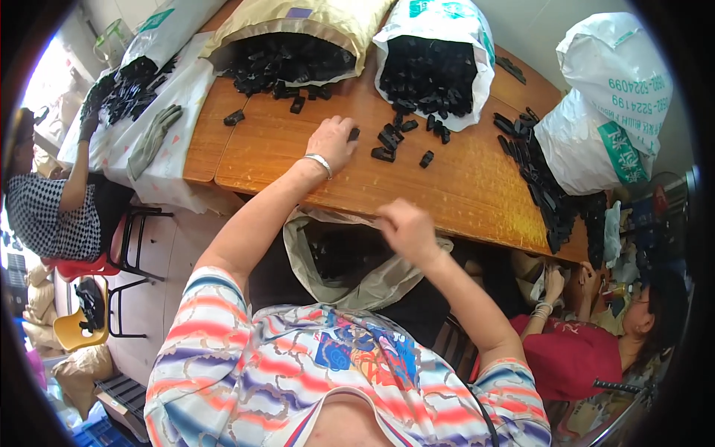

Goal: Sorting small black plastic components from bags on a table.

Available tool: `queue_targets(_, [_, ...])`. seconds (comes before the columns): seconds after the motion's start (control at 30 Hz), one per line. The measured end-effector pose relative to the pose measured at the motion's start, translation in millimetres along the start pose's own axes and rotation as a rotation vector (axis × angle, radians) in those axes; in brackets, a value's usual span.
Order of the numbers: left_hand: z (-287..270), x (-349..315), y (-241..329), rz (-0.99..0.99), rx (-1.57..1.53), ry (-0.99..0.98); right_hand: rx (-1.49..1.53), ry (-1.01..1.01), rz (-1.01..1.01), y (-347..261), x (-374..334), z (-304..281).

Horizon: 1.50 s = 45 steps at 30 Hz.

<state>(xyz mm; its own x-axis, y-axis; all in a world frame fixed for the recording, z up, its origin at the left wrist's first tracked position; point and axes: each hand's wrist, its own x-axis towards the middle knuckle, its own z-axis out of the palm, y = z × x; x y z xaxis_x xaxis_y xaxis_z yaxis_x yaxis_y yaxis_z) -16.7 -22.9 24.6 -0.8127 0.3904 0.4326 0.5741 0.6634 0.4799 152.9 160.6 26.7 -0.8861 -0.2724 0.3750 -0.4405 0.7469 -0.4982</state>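
My left hand (333, 145) rests on the wooden table, its fingers curled around a small black plastic part (354, 135) that shows at its right side. My right hand (410, 229) is at the table's front edge, above the mouth of an open beige sack (305, 268) in my lap. Its fingers are curled in, and whatever they hold is hidden. Black parts lie dimly inside the lap sack. To the right of my left hand is a loose group of black plastic parts (389, 138), with a single black part (427, 159) beside it.
A tan sack (342, 18) and a white sack (484, 45) spill black parts onto the table (298, 186). Another white bag (588, 141) stands at right beside piled black strips (547, 197). A grey glove (153, 138) lies left. People sit on both sides.
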Motion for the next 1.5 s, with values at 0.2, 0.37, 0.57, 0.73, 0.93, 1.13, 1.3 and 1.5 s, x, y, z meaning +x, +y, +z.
queue_targets(0.2, [5.3, -9.1, 10.6, -0.158, -0.055, 0.035, -0.183, 0.215, 0.303, 77.1, 45.2, -38.8])
queue_targets(0.37, [8.5, -22.6, 24.7, -0.197, -0.052, -0.062, -0.426, 0.098, 0.246, 94.8, 59.7, -36.3])
queue_targets(0.57, [3.1, -44.5, 55.8, -0.205, -0.151, -0.101, -0.443, -0.026, 0.113, 112.2, 59.0, -48.2])
queue_targets(0.73, [1.9, -56.9, 68.4, -0.132, -0.196, -0.092, -0.303, 0.060, 0.312, 104.3, 63.2, -51.6])
queue_targets(0.93, [-13.1, -47.5, 63.0, 0.130, 0.058, -0.285, -0.472, 0.049, 0.553, 107.3, 91.2, -42.3])
queue_targets(1.13, [-6.5, -37.4, 54.3, 0.302, 0.169, -0.299, -0.230, -0.168, 0.683, 117.2, 108.3, -47.4])
queue_targets(1.3, [1.4, -44.8, 53.5, 0.219, 0.057, -0.217, 0.341, -0.078, 0.792, 99.1, 83.6, -40.2])
queue_targets(1.5, [0.0, -54.5, 50.0, 0.145, -0.060, -0.168, 0.524, 0.103, 0.571, 78.3, 45.5, -24.4])
